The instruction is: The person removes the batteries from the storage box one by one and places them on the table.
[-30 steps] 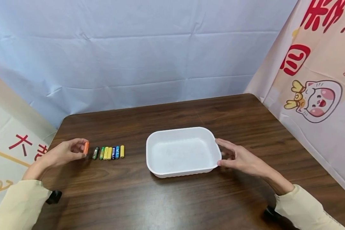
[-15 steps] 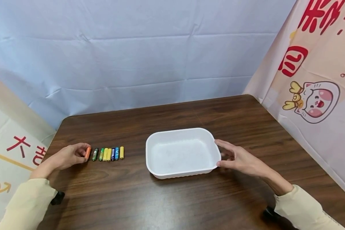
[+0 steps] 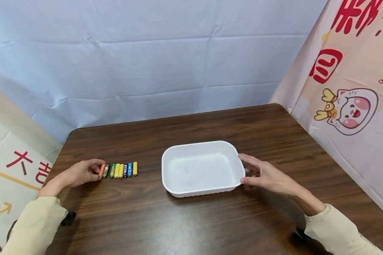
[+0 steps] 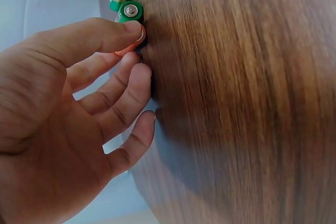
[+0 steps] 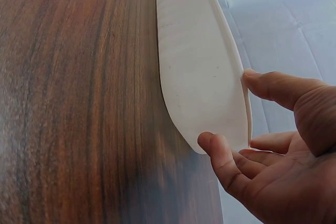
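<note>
At the left end of a row of batteries, my left hand point(image 3: 78, 173) pinches an orange battery point(image 3: 102, 170) between thumb and fingertips. It lies right beside a dark green battery point(image 3: 106, 170), apparently touching it. In the left wrist view the thumb covers most of the orange battery point(image 4: 137, 41), close to a green-ended battery point(image 4: 130, 11). My right hand point(image 3: 269, 177) rests against the right end of a white plastic tray point(image 3: 204, 193), thumb and fingers spread and loosely bent. The right wrist view has the thumb at the rim and another fingertip on the outer wall.
Several more batteries, green, yellow and blue, lie side by side, including a yellow battery point(image 3: 135, 169) at the right end. All stand on a dark wooden table point(image 3: 140, 219). A pale cloth point(image 3: 153, 63) hangs behind its far edge.
My left hand has lowered the orange battery to the tabletop and moved it right, up against the dark green one. My right hand and the tray have stayed in place.
</note>
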Available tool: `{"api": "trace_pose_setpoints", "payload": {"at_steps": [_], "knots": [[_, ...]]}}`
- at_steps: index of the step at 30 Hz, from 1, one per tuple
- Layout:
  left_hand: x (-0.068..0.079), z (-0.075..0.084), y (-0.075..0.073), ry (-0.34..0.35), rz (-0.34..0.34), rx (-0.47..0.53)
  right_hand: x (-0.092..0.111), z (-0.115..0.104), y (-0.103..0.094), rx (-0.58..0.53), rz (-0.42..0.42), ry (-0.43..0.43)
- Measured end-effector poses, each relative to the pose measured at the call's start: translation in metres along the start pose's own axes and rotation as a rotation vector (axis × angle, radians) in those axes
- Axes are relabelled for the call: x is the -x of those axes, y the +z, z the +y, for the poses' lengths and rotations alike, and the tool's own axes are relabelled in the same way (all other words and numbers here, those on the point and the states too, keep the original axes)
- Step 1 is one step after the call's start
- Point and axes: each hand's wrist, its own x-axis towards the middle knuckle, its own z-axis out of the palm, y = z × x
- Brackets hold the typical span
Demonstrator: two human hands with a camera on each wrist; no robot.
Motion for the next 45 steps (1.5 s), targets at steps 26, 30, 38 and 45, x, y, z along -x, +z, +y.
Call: {"api": "trace_pose_setpoints", "payload": {"at_steps": [26, 30, 38, 45], "knots": [[0.001, 0.008, 0.003, -0.028, -0.022, 0.02, -0.001, -0.001, -0.001, 0.017, -0.007, 0.01], [0.004, 0.009, 0.003, -0.037, -0.019, 0.024, 0.0, -0.002, -0.002, 0.017, -0.014, 0.014], [0.022, 0.013, -0.002, -0.041, 0.034, -0.043, 0.002, -0.002, -0.005, -0.003, -0.02, 0.049], [0.047, 0.018, -0.011, -0.066, 0.159, -0.13, 0.004, -0.004, -0.011, 0.07, 0.087, 0.041]]}}
